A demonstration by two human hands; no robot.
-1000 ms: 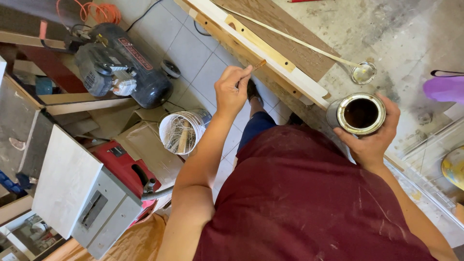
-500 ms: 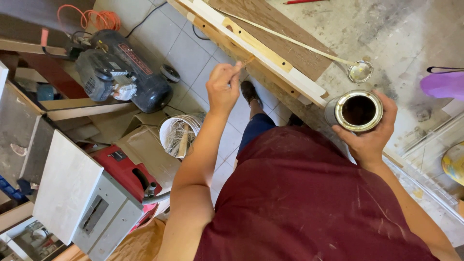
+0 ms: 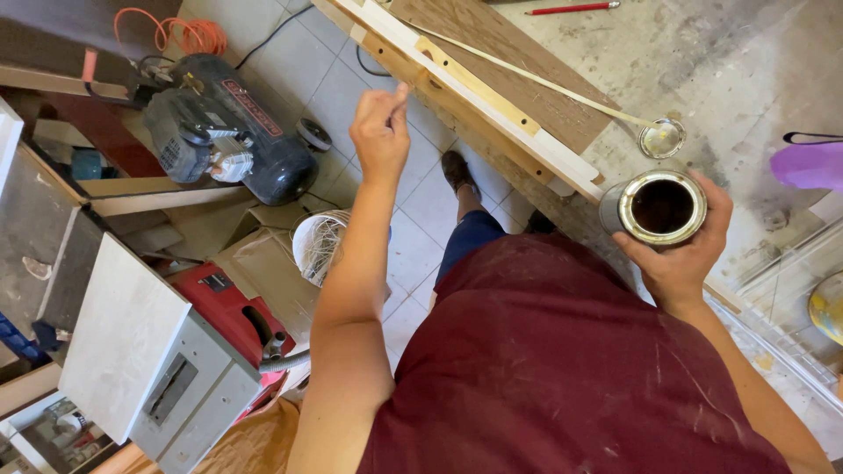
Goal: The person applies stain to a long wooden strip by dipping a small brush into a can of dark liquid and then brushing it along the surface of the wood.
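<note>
Left hand (image 3: 379, 132) pinches a thin brush against the wooden frame (image 3: 465, 88); right hand (image 3: 683, 254) grips an open can (image 3: 660, 209).

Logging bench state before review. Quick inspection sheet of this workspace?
Surface: dusty, stained workbench.
Job's things: open can of dark liquid; wooden frame along the bench edge; thin brush, mostly hidden.
Clutter: can lid, red pencil, white bucket.
Grippers: left hand pinches the brush at the frame; right hand grips the can.
Cables: orange coiled hose, black cord.
Surroundings: tiled floor, air compressor, table saw.
</note>
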